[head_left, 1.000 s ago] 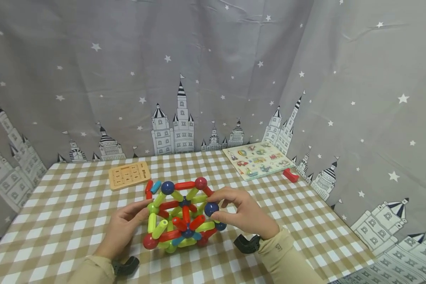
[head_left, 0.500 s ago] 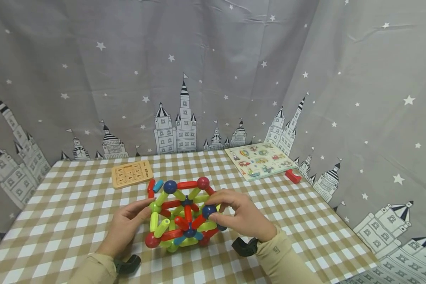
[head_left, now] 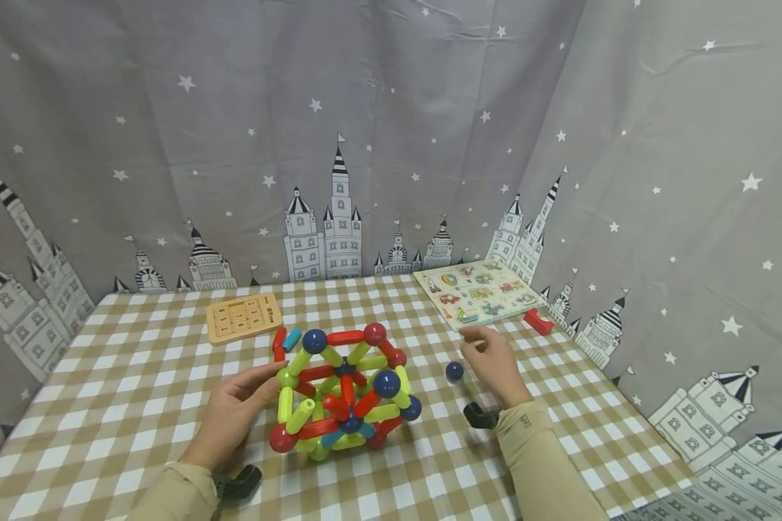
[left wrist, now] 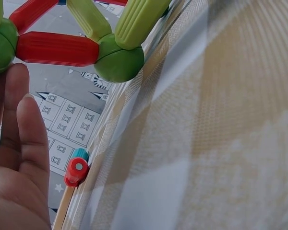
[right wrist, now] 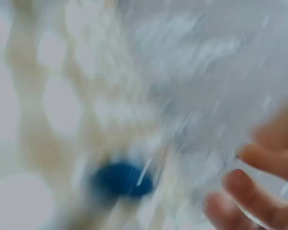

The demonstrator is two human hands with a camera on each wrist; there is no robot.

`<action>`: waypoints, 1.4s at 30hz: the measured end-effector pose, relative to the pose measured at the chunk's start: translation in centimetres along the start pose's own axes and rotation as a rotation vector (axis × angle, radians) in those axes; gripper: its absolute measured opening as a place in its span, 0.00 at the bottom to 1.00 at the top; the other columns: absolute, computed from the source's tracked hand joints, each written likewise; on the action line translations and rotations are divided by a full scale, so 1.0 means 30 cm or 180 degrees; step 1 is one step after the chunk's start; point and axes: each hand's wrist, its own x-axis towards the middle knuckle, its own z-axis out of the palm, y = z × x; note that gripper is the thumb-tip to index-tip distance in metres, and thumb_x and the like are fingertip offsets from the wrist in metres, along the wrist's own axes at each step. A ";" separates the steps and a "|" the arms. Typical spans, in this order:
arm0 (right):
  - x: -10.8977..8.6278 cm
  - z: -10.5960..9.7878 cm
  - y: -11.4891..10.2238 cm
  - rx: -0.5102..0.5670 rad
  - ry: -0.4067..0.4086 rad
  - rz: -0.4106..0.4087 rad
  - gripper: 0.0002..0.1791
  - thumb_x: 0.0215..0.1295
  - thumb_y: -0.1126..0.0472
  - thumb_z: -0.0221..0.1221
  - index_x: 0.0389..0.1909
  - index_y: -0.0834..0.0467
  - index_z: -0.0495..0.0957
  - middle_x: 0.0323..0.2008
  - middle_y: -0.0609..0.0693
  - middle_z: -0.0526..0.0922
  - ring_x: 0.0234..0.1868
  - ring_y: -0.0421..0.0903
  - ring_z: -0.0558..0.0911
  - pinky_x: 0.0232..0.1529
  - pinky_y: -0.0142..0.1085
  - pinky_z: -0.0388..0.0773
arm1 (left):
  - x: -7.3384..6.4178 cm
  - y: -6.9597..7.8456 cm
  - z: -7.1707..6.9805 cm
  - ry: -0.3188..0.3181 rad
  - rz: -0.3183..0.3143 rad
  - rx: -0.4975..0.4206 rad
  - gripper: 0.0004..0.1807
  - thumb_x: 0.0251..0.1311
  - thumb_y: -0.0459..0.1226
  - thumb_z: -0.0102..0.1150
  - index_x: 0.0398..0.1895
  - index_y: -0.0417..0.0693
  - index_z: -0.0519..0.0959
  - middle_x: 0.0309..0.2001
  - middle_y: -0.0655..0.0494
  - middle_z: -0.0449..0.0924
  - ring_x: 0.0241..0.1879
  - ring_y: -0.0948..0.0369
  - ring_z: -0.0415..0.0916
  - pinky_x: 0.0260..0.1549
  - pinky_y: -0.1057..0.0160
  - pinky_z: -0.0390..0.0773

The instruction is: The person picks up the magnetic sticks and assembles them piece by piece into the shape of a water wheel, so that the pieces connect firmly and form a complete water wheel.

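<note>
A frame of magnetic rods and balls [head_left: 350, 424] in red, yellow-green and blue stands on the table in the head view. My left hand [head_left: 229, 411] pinches a green ball [head_left: 288, 378] at its left side; in the left wrist view the fingertips [left wrist: 18, 76] meet that ball. At the frame's right corner, a blue ball [head_left: 387, 384] tops a red rod. My right hand [head_left: 495, 363] is off to the right, fingers loosely bent and holding nothing. Beside it a loose blue ball [head_left: 454, 371] lies on the cloth, blurred in the right wrist view.
A wooden number puzzle [head_left: 244, 319] lies at the back left, with loose red and blue rods [head_left: 291, 339] near it. At the back right are a picture board [head_left: 478, 293] and a red block [head_left: 538, 322]. A checkered cloth [head_left: 137, 376] covers the table.
My right hand has let go of the blue ball at the frame's right corner and moved right, beside the loose blue ball. The left hand keeps its hold on the frame.
</note>
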 end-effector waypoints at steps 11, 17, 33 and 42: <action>-0.011 0.064 0.118 -0.0378 -0.0980 0.0449 0.14 0.63 0.61 0.69 0.50 0.54 0.85 0.45 0.48 0.85 0.41 0.46 0.84 0.40 0.40 0.78 | -0.012 0.010 -0.027 -0.0005 0.0085 -0.0016 0.23 0.73 0.44 0.60 0.65 0.41 0.78 0.54 0.69 0.85 0.55 0.74 0.79 0.52 0.73 0.77; -0.002 0.031 0.036 -0.0268 -0.0858 0.0142 0.13 0.65 0.60 0.69 0.50 0.54 0.85 0.39 0.47 0.86 0.34 0.42 0.81 0.32 0.35 0.77 | -0.002 0.011 -0.029 -0.0051 -0.0018 0.0030 0.24 0.72 0.49 0.61 0.65 0.45 0.79 0.57 0.63 0.85 0.58 0.75 0.77 0.54 0.74 0.75; -0.112 0.147 -0.561 -0.0181 -0.1284 -0.2384 0.14 0.66 0.58 0.70 0.52 0.54 0.86 0.49 0.44 0.86 0.52 0.40 0.77 0.53 0.35 0.75 | 0.030 -0.005 -0.012 -0.0224 -0.0197 -0.0143 0.27 0.72 0.51 0.60 0.67 0.46 0.77 0.59 0.61 0.84 0.53 0.68 0.79 0.51 0.67 0.80; -0.113 0.170 -0.573 -0.0529 -0.1474 -0.2495 0.16 0.65 0.55 0.71 0.52 0.51 0.87 0.50 0.42 0.87 0.53 0.40 0.75 0.53 0.37 0.71 | 0.030 0.006 -0.013 -0.0273 -0.0278 -0.0221 0.28 0.73 0.51 0.59 0.68 0.45 0.77 0.61 0.58 0.82 0.54 0.66 0.78 0.51 0.66 0.80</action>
